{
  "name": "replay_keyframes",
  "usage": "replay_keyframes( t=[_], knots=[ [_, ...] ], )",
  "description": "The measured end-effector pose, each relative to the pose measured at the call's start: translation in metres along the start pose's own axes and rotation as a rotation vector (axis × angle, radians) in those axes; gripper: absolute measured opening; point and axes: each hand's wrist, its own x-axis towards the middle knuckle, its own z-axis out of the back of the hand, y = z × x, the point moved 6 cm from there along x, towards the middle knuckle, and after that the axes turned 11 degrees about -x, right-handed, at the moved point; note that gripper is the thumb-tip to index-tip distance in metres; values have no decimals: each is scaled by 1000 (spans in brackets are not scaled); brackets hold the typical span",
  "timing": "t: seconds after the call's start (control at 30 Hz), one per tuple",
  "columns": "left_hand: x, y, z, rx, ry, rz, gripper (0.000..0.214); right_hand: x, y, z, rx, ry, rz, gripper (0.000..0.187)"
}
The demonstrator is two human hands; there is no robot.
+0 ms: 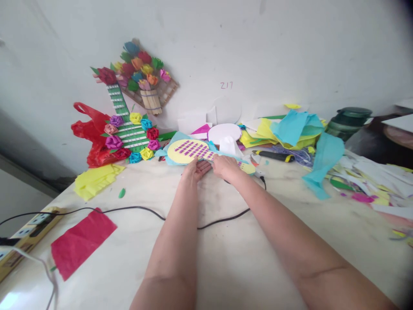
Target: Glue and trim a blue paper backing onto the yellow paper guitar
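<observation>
A yellow paper racket shape (190, 151) with purple strips lies flat on light blue paper at the far middle of the table. My left hand (195, 169) rests flat just below its round head, fingers stretched out and touching its edge. My right hand (226, 166) lies palm down over the racket's handle part, fingers curled on it and pressing it to the table.
A black cable (135, 209) crosses the table. Red paper (80, 241) and a power strip (30, 228) lie at the near left, yellow paper (95, 180) beyond. Paper flower crafts (132, 135) lean on the wall. Paper scraps (290, 131), a cutter (274, 156) and a green jar (348, 122) crowd the right.
</observation>
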Motion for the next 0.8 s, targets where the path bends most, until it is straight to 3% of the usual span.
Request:
replay_keyframes(
  t=[0.8],
  knots=[
    [1,0,-1,-4,-1,-9,30,-4,3,-5,-33,-61,-30,32]
  ],
)
